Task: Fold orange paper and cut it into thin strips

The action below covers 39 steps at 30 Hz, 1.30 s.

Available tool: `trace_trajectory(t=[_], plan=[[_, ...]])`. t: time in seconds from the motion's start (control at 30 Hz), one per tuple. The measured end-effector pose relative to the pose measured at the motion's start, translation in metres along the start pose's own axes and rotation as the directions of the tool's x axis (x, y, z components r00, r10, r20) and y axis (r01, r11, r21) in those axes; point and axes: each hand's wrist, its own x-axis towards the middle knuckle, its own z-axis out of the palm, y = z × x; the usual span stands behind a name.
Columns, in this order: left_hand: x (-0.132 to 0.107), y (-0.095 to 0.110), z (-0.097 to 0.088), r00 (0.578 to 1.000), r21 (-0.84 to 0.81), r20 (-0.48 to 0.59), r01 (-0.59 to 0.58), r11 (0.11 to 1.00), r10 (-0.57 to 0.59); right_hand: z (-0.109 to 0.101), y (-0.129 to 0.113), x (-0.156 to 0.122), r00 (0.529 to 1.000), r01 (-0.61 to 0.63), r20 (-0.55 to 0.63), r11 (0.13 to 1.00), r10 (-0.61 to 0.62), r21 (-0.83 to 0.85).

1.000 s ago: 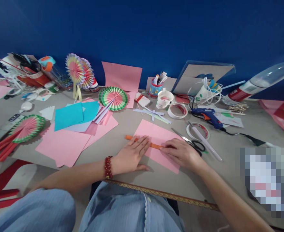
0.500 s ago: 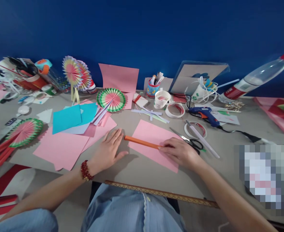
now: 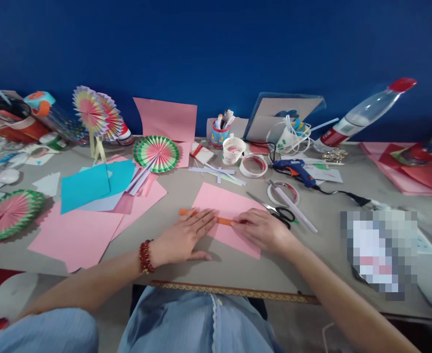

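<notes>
A narrow orange folded paper strip lies slantwise over a pink paper sheet, its left end reaching past the sheet. My left hand lies flat across the strip's left part, fingers stretched and thumb apart. At the strip's other end, my right hand has its fingers bent and closed on the paper; that end is hidden under them. Black-handled scissors lie just beyond my right hand. Left of my left hand are more pink sheets.
Blue paper and green-edged fans lie at the left. Tape rolls, a blue glue gun with its cord, and a glue stick are to the right. Behind them leans a bottle.
My left hand has moved right, from beside the strip's left end onto the strip, and pressed flat. My right hand stays at the right end. The camera view has shifted right.
</notes>
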Motion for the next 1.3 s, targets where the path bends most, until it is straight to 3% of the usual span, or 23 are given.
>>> trace_trajectory(t=[0.3, 0.43, 0.57, 0.8, 1.0, 1.13, 1.2, 1.23, 1.3], plan=[[-0.004, 0.0, -0.003, 1.0, 0.014, 0.009, 0.009, 1.0, -0.009, -0.015, 0.0, -0.044, 0.999, -0.015, 0.037, 0.992, 0.02, -0.128], [-0.004, 0.0, -0.002, 1.0, 0.012, 0.001, 0.009, 1.0, -0.009, -0.019, -0.006, -0.059, 0.99, -0.142, -0.01, 0.979, 0.142, -0.145], [-0.003, 0.0, -0.002, 1.0, 0.032, 0.0, 0.015, 0.999, -0.015, -0.018, -0.014, -0.048, 0.979, -0.198, -0.089, 0.964, 0.185, -0.178], [0.005, -0.003, -0.01, 0.997, -0.016, -0.081, 0.02, 1.0, -0.022, -0.007, -0.014, -0.011, 0.998, -0.069, -0.019, 0.952, 0.066, -0.298], [0.022, -0.001, -0.011, 0.983, -0.029, -0.171, 0.059, 0.998, -0.063, -0.007, -0.005, -0.003, 0.993, -0.112, -0.043, 0.987, 0.108, -0.111], [0.034, -0.002, -0.016, 0.973, -0.137, -0.18, 0.119, 0.983, -0.143, -0.018, -0.007, 0.008, 0.958, -0.261, -0.068, 0.945, 0.278, 0.196], [0.035, -0.003, -0.021, 0.955, -0.373, -0.141, 0.192, 0.908, -0.26, -0.023, -0.01, 0.012, 0.916, -0.349, -0.039, 0.841, 0.399, 0.413], [0.035, -0.003, -0.024, 0.942, -0.531, -0.087, 0.232, 0.815, -0.325, -0.026, -0.011, 0.014, 0.894, -0.372, -0.015, 0.762, 0.447, 0.529], [0.033, -0.003, -0.03, 0.914, -0.802, 0.077, 0.294, 0.521, -0.397, -0.027, -0.016, 0.018, 0.859, -0.368, 0.034, 0.571, 0.51, 0.734]])
